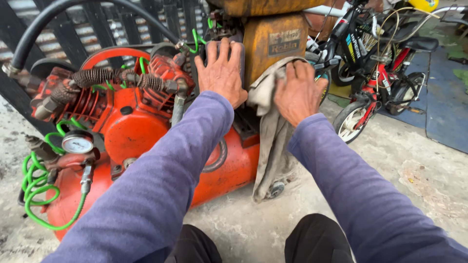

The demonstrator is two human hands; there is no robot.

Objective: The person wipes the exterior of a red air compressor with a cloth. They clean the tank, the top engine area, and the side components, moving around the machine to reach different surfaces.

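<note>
An orange air compressor (141, 122) stands on the concrete in front of me, with a finned pump head and a round tank below. My left hand (222, 73) rests flat on a dark part atop the machine, fingers together. My right hand (298, 92) presses a dirty grey rag (273, 136) against the yellow-brown engine housing (273, 46); the rag hangs down over the tank's end. Both arms wear purple sleeves.
A green coiled hose (34, 185) and a round pressure gauge (77, 142) sit at the tank's left end. A thick black hose (44, 24) arcs overhead. A small red and black bicycle (380, 83) stands to the right, beside a blue mat (446, 112).
</note>
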